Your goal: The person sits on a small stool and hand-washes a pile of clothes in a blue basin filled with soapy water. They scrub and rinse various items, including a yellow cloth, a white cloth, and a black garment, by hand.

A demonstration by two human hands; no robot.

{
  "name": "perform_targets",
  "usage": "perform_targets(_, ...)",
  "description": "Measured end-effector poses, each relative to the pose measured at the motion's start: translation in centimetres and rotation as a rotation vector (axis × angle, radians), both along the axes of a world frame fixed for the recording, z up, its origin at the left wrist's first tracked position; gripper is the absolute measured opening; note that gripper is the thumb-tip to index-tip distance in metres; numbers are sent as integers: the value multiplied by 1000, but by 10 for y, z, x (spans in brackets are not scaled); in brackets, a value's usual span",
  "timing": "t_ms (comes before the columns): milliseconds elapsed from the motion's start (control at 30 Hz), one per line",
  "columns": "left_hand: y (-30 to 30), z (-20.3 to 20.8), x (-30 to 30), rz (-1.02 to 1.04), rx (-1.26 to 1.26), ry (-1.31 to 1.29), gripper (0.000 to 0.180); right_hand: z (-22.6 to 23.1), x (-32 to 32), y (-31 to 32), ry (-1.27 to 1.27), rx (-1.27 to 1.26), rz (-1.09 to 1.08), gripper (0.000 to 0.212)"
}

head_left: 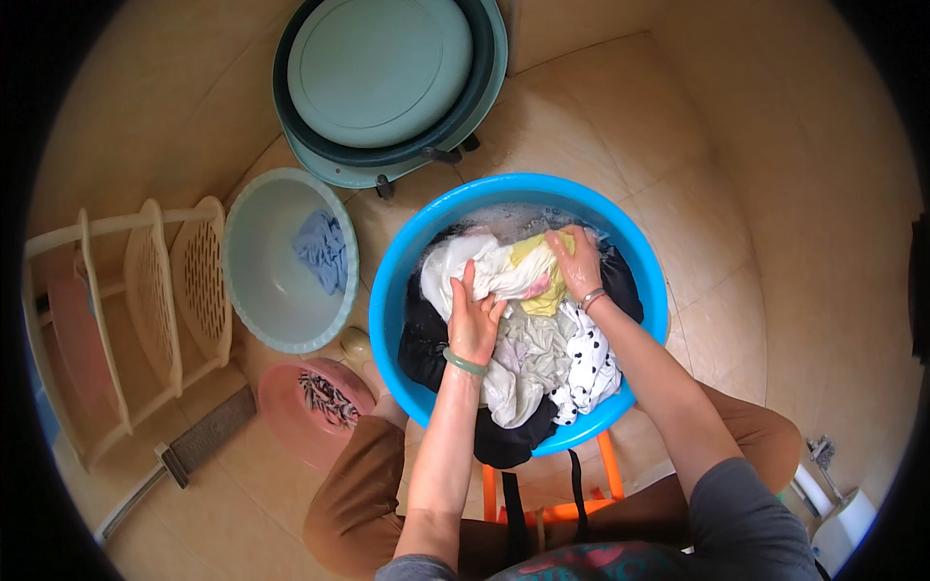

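A blue basin (383,320) full of wet laundry stands in front of me. My right hand (578,263) grips a wet white and yellow garment (528,266) near its yellow end. Across from it, my left hand (475,318) touches the garment's white part, palm turned up and fingers spread. A pale grey cloth (528,363), a white cloth with black dots (588,363) and a black cloth (513,436) lie below the hands. Sudsy water (513,221) shows at the basin's far side; the cloth beneath the garment is partly hidden.
Left of the basin stand a pale green tub (257,281) with a blue cloth (322,252) and a pink basin (286,426) with clothes pegs. Folded basins (383,73) lean at the back wall. A cream rack (155,300) and a brush (208,436) are far left.
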State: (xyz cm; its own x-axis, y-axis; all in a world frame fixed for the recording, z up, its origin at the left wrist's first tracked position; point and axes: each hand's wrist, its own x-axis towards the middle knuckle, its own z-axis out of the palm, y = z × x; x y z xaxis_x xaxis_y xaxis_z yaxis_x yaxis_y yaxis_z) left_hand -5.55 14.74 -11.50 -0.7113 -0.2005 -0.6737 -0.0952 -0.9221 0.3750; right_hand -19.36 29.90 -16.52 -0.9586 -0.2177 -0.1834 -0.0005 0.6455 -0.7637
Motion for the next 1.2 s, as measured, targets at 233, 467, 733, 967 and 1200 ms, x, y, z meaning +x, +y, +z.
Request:
perform_targets(233, 15, -46, -36, -96, -99, -30, 64, -13, 12, -10, 29, 343, 411, 41)
perform_targets(467, 10, -67, -24, -131, -26, -64, 52, 21, 28, -33, 206, -170, 361, 12)
perform_targets(733, 4, 14, -8, -134, 374, 73, 25, 162, 108, -26, 477, -164, 961, 9)
perform_targets(967, 5, 45, -3, -45, 458, 214, 28, 173, 109, -49, 534, -258, 757, 14)
perform_targets(1200, 14, 62, -9, 142, -236, -160, 36, 144, 85, -54, 324, -488, 444, 6)
